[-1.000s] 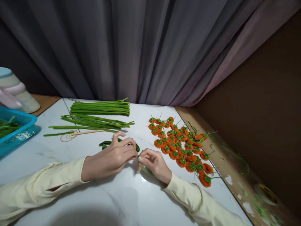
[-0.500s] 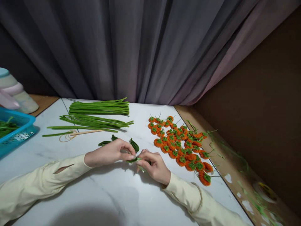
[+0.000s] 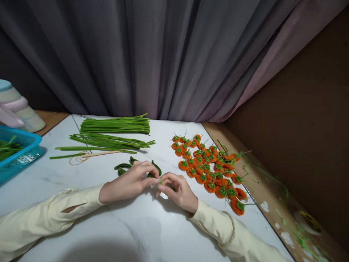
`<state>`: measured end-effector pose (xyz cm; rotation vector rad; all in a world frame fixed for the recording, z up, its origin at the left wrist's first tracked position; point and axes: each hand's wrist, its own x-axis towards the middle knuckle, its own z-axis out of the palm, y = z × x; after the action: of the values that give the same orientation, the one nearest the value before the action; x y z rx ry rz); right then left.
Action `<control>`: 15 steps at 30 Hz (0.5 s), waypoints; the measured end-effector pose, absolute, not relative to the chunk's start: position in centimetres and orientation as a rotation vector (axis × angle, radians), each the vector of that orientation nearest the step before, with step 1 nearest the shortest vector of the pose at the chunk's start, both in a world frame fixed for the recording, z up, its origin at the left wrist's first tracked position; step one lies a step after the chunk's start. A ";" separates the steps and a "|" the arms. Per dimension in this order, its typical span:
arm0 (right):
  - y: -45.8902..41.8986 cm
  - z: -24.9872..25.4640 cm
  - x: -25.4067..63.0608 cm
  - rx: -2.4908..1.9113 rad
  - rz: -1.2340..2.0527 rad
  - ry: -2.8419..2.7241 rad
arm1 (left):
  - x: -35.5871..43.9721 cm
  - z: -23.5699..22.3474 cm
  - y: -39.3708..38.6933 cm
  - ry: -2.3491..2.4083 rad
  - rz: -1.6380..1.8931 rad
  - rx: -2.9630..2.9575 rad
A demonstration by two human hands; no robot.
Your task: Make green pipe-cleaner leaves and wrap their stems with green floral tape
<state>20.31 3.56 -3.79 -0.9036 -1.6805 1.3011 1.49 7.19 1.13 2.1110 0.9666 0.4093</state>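
Over the middle of the white table, my left hand (image 3: 133, 182) pinches a small green pipe-cleaner piece (image 3: 160, 181) between thumb and fingertips. My right hand (image 3: 177, 191) closes on the same piece from the right, its fingertips meeting the left ones. Most of the piece is covered by the fingers. Just behind my left hand lie several dark green looped pipe-cleaner leaves (image 3: 121, 167), partly hidden by it. To the right of my right hand, many orange pipe-cleaner persimmons (image 3: 201, 178) with green tops and thin wire stems lie in a group.
Bundles of green pipe cleaners (image 3: 114, 125) lie at the back left, with a thin wooden stick (image 3: 103, 154) and a rubber band in front. A blue basket (image 3: 35, 140) and a pale jug (image 3: 32, 120) stand far left. Scraps and a tape roll (image 3: 308, 222) lie on the right.
My left hand has shifted slightly up and right, and less of the green piece shows between the fingers. More of the dark green leaves behind it is uncovered.
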 end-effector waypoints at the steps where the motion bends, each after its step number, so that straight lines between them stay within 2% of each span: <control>1: 3.6 -3.8 20.3 -0.901 1.300 -1.676 | 1.5 1.1 7.2 0.955 0.399 2.044; 9: 3.4 -3.4 20.2 -0.906 1.327 -1.647 | 2.0 1.5 7.3 0.882 0.303 1.425; 15: 3.2 -3.5 20.2 -0.963 1.136 -1.761 | 1.9 1.6 7.0 0.862 0.300 1.379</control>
<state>20.15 3.16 -3.46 -0.9631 -1.7613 1.1363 1.94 6.99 1.61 1.3792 0.8619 0.3003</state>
